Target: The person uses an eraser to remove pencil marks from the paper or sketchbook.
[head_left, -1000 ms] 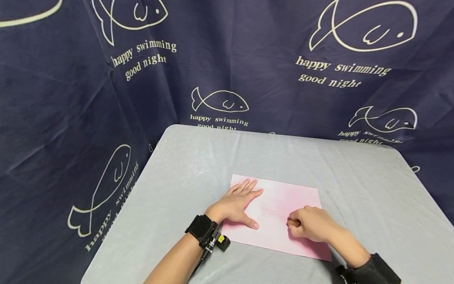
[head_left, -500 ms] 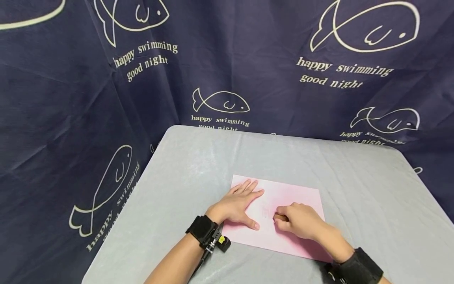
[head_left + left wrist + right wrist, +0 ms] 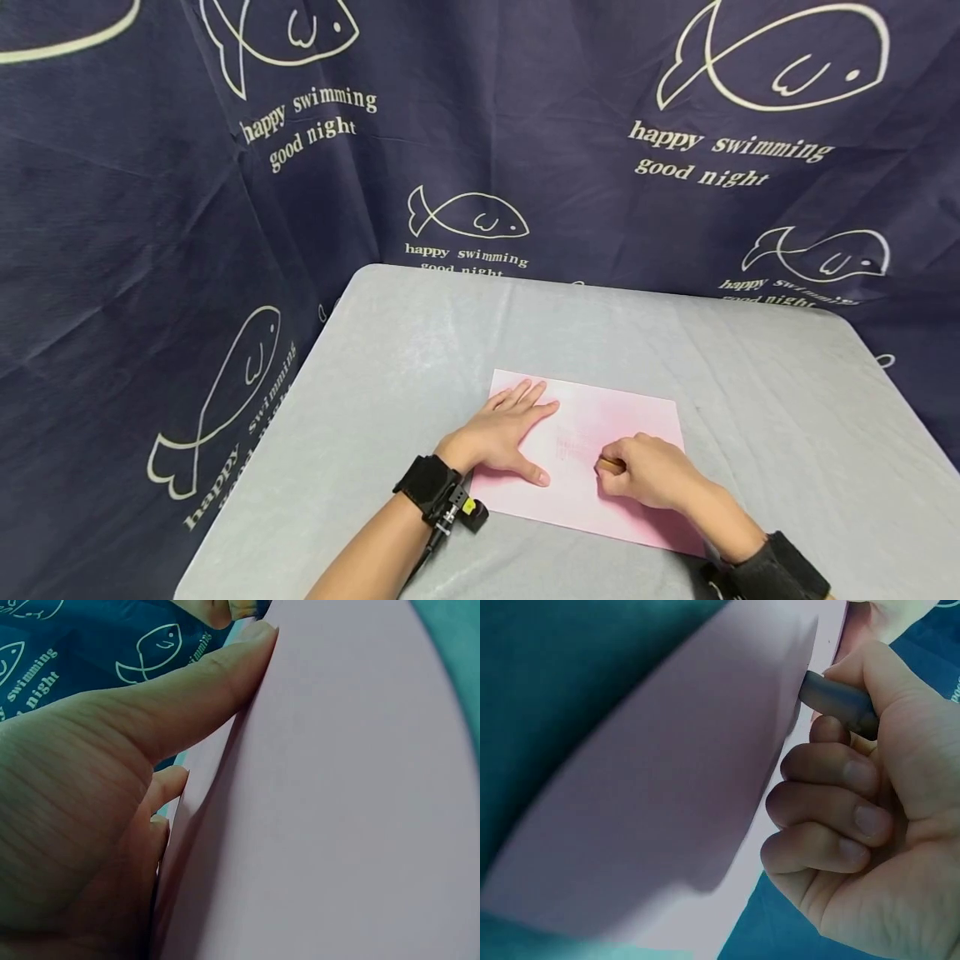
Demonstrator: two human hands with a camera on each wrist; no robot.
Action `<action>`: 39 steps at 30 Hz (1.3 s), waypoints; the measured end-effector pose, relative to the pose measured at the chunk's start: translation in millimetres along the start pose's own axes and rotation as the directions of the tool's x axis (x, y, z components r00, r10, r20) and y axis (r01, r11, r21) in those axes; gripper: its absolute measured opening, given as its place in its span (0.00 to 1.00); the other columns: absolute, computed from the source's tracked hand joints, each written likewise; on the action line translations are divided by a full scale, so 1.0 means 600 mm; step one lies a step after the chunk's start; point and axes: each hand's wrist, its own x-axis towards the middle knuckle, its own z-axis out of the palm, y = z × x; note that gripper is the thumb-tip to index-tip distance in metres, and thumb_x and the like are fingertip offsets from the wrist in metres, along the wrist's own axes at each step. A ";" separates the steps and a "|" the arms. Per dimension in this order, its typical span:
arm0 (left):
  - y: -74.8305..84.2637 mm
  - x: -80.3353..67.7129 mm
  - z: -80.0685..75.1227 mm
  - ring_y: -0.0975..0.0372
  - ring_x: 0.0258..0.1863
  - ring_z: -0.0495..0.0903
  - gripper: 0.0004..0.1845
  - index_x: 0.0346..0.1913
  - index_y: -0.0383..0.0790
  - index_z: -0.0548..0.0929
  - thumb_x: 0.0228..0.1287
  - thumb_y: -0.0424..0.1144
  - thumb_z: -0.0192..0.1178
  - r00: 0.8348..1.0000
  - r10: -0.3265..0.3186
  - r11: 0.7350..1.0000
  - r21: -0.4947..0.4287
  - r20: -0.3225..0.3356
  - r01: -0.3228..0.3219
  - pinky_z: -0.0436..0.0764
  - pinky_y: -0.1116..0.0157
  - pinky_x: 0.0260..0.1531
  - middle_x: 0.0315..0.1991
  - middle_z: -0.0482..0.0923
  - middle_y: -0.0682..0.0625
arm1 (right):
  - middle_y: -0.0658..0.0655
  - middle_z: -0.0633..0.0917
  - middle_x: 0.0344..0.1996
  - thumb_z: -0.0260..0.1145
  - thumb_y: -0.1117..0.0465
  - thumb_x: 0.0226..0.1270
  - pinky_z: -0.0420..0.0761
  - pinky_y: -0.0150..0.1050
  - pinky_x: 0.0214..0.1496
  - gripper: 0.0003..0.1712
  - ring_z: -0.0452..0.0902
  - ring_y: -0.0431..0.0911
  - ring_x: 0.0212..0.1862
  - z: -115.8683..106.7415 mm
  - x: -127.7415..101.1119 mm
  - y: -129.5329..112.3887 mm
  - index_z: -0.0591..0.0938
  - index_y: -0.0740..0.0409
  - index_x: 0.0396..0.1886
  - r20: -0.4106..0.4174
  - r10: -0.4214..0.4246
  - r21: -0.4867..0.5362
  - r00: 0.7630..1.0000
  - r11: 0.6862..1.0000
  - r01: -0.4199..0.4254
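A pink sheet of paper [image 3: 585,400] lies on the table. My left hand [image 3: 498,437] rests spread on its left part, thumb and fingers extended. In the left wrist view my thumb [image 3: 217,671] touches the sheet. My right hand [image 3: 652,471] pinches a small brown eraser [image 3: 611,464] between thumb and index finger, over the sheet's right half. The right wrist view shows the eraser [image 3: 836,701] as a short, dark, blunt piece meeting the paper, with the other fingers curled below it. Faint reddish lines [image 3: 567,446] show on the paper between the hands.
A pale grey cloth covers the table [image 3: 420,350]. Behind it and along the left hangs a dark blue curtain [image 3: 570,200] printed with white fish and words. Each wrist wears a black strap [image 3: 429,487] with a small camera.
My right hand slid left across the paper with the eraser, then moved back a little to the right. The left hand has stayed in place.
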 end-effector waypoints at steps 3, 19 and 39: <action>0.001 0.000 0.000 0.60 0.85 0.31 0.61 0.83 0.58 0.53 0.48 0.70 0.72 1.000 -0.001 1.000 0.000 0.003 0.001 0.39 0.56 0.84 0.86 0.35 0.53 | 0.34 0.57 0.14 0.68 0.59 0.56 0.48 0.27 0.24 0.23 0.50 0.29 0.20 -0.002 -0.008 0.003 0.61 0.42 0.15 -0.007 0.012 -0.015 1.000 1.000 -0.012; -0.001 -0.003 -0.004 0.58 0.85 0.32 0.61 0.83 0.58 0.53 0.48 0.70 0.72 1.000 0.006 1.000 0.001 -0.001 -0.006 0.39 0.54 0.84 0.85 0.34 0.53 | 0.35 0.57 0.14 0.66 0.58 0.58 0.48 0.29 0.24 0.23 0.49 0.30 0.21 -0.023 -0.029 0.008 0.60 0.41 0.14 0.010 0.076 -0.083 0.997 0.994 -0.074; -0.005 -0.002 0.002 0.58 0.85 0.32 0.61 0.83 0.56 0.52 0.49 0.70 0.71 1.000 0.019 1.000 0.005 0.000 -0.019 0.39 0.54 0.84 0.85 0.34 0.52 | 0.34 0.66 0.15 0.68 0.54 0.66 0.64 0.31 0.25 0.15 0.60 0.30 0.20 0.009 0.077 -0.059 0.73 0.39 0.21 0.031 -0.209 -0.104 0.977 0.972 0.211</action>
